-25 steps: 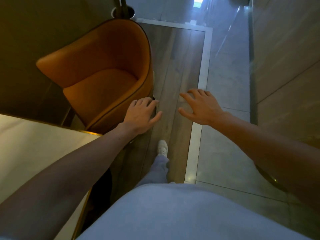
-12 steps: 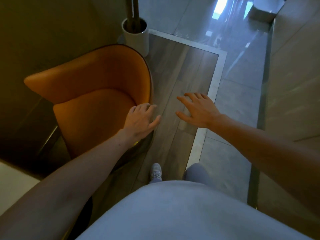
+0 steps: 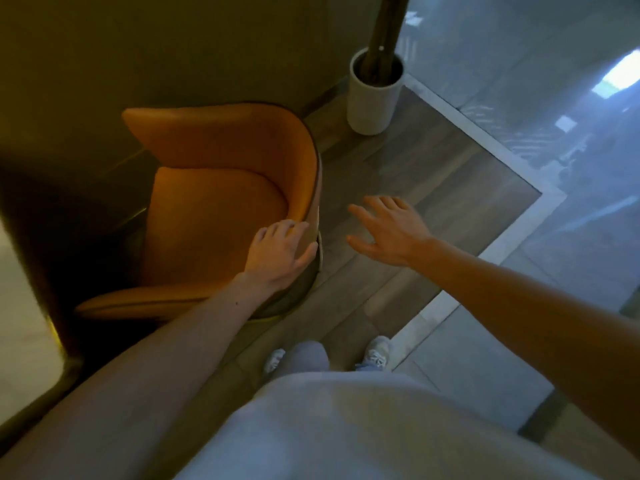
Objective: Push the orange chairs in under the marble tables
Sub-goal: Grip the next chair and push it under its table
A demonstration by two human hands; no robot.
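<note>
Resting on the chair's curved back rim, the left hand (image 3: pixel 280 252) lies flat with fingers loosely spread, as before. The right hand (image 3: pixel 388 228) hovers open over the wooden floor (image 3: pixel 433 174). The chair (image 3: pixel 214 209) now sits turned, nearer the white pot (image 3: pixel 372 102), beside the table (image 3: pixel 20 306) corner.

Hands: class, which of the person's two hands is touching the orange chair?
The left hand: it rests on the back rim of the orange chair. The right hand hangs open over the wooden floor, apart from the chair.
</note>
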